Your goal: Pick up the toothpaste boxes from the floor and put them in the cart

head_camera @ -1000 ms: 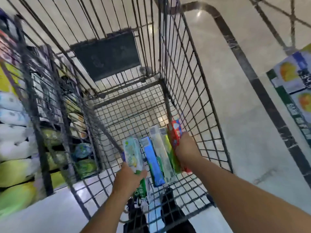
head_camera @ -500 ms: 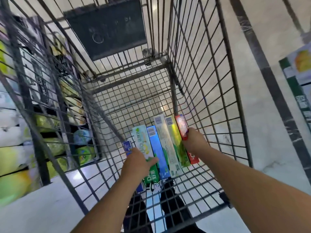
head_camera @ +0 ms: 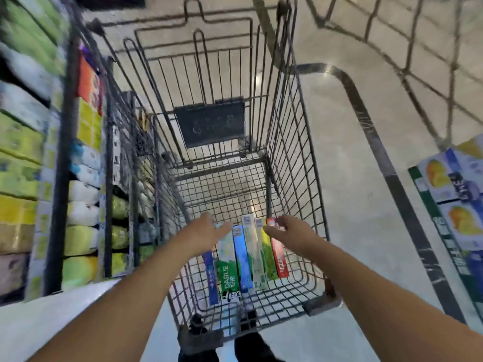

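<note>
Now, nearest you, both forearms reach down into the cart (head_camera: 308, 158), and neither hand holds anything. Your left hand (head_camera: 206, 228) has its fingers straight and spread over the near-left end of the row, and your right hand (head_camera: 290, 229) is loosely open, fingers relaxed, just above the red box (head_camera: 278, 254). Whether either hand touches cardboard I cannot tell.

The toothpaste boxes (head_camera: 245, 259) lie flat on the wire floor of the cart, side by side, at the end closest to you. I count six: one dark blue at the far left, one green-and-white marked DARLIE, one bright blue, one pale, one yellow-green, and the red one at the right (the dark blue sits partly under your left wrist).

To my eye the placing step is done, since the boxes rest on the mesh with no grip on them. Your next move, I judge, is to lift both hands clear without nudging the row, then look to the floor (head_camera: 352, 178) for more boxes; none shows on it here.
</note>
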{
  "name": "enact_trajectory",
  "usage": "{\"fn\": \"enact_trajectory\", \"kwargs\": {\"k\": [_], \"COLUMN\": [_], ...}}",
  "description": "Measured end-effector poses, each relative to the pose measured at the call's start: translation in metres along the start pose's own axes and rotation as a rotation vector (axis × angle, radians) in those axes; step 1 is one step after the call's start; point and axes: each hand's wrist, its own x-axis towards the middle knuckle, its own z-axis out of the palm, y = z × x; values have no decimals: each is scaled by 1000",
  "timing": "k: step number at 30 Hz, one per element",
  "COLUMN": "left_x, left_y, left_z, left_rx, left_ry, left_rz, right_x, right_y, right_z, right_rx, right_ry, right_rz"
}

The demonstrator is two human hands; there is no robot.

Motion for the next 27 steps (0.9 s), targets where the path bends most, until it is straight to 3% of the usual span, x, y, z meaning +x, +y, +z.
{"fn": "enact_trajectory", "kwargs": {"k": [7,14,19,27], "left_x": [-132,-236,-300,-411], "left_y": [35,1,-53,-217], "left_z": [-91,-126,-112,-62], "left_rx": [128,150,67,-69], "left_ry": [146,291,263,455], "left_rz": [143,171,116,-19], "right_x": [-101,-177,-225,-311], "right_y": [-85,-156,-195,-246], "right_z": [-63,-70,-27,119], "right_rx": [-179,-481,-603,-832], "right_ry": [46,129,78,-51], "right_rz": [-308,-606,-706,-889]}}
